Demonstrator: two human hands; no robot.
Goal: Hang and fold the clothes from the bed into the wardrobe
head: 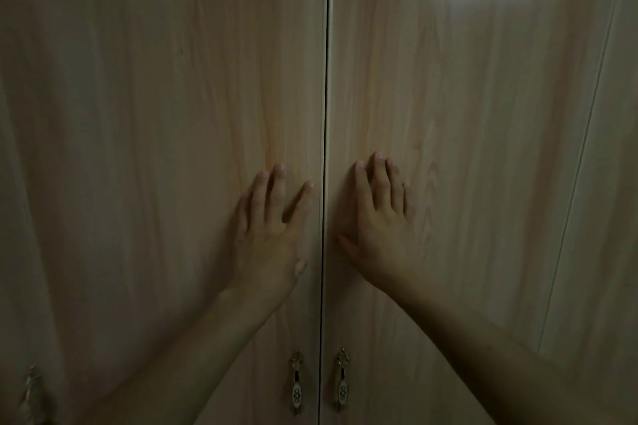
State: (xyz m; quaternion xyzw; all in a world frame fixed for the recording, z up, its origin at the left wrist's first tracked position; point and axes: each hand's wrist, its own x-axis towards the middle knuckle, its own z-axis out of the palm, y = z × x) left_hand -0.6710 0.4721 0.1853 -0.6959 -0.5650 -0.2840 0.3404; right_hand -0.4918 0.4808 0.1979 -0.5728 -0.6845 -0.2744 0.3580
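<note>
Wood-grain wardrobe (172, 114) doors are closed; left hand (272, 235) and right hand (376, 228) press flat beside the centre seam, fingers straight, grasping nothing, above two handles (297, 386).

Wardrobe doors: two in full view, left door (165, 148) and right door (466, 166), a third panel (618, 183) at far right edge. Hands: two, left hand (272, 238), right hand (376, 228). Drop handles: two plain, left handle (296, 386), right handle (342, 383); a third (32, 393), blurred, at near left

No readable text, labels or numbers appear anywhere.
</note>
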